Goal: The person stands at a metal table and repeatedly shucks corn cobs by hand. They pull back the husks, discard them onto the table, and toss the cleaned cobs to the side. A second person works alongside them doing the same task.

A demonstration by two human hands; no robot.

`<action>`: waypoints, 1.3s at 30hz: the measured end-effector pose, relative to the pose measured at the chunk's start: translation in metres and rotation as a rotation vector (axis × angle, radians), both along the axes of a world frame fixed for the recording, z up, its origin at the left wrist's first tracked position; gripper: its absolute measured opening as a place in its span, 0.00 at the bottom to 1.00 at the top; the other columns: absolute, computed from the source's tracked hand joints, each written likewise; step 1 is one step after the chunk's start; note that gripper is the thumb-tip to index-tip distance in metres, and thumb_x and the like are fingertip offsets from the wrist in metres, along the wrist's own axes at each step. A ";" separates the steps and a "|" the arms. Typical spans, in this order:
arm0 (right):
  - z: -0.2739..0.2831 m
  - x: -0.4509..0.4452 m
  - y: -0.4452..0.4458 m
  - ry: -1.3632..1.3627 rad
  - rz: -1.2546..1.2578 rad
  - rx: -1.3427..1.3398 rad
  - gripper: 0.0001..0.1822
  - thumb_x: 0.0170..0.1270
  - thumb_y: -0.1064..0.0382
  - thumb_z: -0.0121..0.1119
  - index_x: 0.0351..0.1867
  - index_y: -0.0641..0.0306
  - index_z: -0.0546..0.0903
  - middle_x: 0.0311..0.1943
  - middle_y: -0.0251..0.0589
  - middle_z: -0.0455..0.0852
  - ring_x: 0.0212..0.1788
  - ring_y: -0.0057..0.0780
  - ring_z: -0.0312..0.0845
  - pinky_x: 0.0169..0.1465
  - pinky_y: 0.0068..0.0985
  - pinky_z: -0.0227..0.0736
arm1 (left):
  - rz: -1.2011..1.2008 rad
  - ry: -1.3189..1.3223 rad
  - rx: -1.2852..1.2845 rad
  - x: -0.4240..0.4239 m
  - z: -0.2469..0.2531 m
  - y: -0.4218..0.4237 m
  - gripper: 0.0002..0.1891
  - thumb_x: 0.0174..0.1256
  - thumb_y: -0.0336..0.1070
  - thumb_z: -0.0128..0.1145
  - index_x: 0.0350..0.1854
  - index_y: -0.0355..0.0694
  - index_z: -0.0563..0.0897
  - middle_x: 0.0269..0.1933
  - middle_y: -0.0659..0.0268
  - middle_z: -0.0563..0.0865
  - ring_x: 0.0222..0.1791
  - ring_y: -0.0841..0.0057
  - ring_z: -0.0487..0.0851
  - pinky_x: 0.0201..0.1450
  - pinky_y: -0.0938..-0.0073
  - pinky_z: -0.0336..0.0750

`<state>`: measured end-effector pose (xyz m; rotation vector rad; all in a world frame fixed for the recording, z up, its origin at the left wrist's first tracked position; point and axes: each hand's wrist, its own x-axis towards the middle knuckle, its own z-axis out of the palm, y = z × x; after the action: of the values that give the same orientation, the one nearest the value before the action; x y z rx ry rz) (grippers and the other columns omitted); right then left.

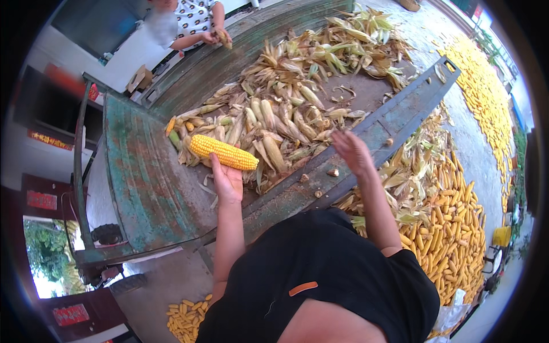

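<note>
My left hand (230, 182) holds a husked yellow ear of corn (224, 152) from below, its kernels bare along the length. My right hand (352, 155) is slightly blurred, with its fingers extended and nothing seen in it. It hovers over the inner edge of the trailer's metal side panel (409, 110). Beyond both hands, a heap of unhusked ears of corn (268, 113) in dry husks lies in the green trailer bed. A few small stub pieces (333, 172) rest on the side panel.
Loose husks (364, 38) are heaped at the bed's far end. Outside the panel, on my right, lie more husks (405, 180) and a large pile of bare cobs (450, 231). Corn (489, 107) is spread across the ground. Opposite stands another person (195, 21) holding an ear.
</note>
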<state>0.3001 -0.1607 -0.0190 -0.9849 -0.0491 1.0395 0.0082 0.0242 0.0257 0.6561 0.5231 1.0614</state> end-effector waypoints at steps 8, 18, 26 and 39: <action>-0.004 -0.130 0.096 -0.986 0.616 0.114 0.44 0.66 0.46 0.57 0.71 0.73 0.50 0.57 0.59 0.75 0.59 0.38 0.72 0.62 0.30 0.66 | -0.147 0.471 0.161 0.006 -0.023 -0.037 0.24 0.77 0.44 0.42 0.67 0.33 0.66 0.62 0.58 0.73 0.62 0.68 0.72 0.67 0.65 0.65; 0.002 -0.017 0.048 0.024 0.513 -0.005 0.31 0.66 0.44 0.57 0.58 0.66 0.66 0.38 0.44 0.81 0.27 0.22 0.79 0.23 0.15 0.76 | 0.112 1.153 0.124 -0.118 -0.066 -0.001 0.17 0.75 0.50 0.46 0.39 0.42 0.79 0.13 0.78 0.63 0.11 0.91 0.56 0.13 0.84 0.47; 0.183 0.260 -0.122 -0.225 -1.286 0.784 0.27 0.73 0.49 0.44 0.68 0.56 0.61 0.57 0.39 0.75 0.54 0.31 0.75 0.55 0.30 0.77 | 0.178 1.152 0.087 -0.147 -0.134 -0.001 0.17 0.75 0.47 0.46 0.39 0.39 0.80 0.15 0.77 0.66 0.12 0.91 0.59 0.14 0.85 0.50; -0.079 0.018 0.041 -0.932 -0.037 -0.322 0.16 0.76 0.57 0.44 0.52 0.63 0.79 0.32 0.36 0.87 0.35 0.20 0.82 0.37 0.21 0.74 | 0.006 1.169 0.098 -0.110 -0.114 0.005 0.11 0.73 0.37 0.48 0.45 0.34 0.78 0.23 0.68 0.78 0.20 0.82 0.78 0.23 0.79 0.71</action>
<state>0.3177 -0.1196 -0.0981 -1.6916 -0.6401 0.4831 -0.1019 0.0296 -0.0881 1.3522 1.4741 0.6166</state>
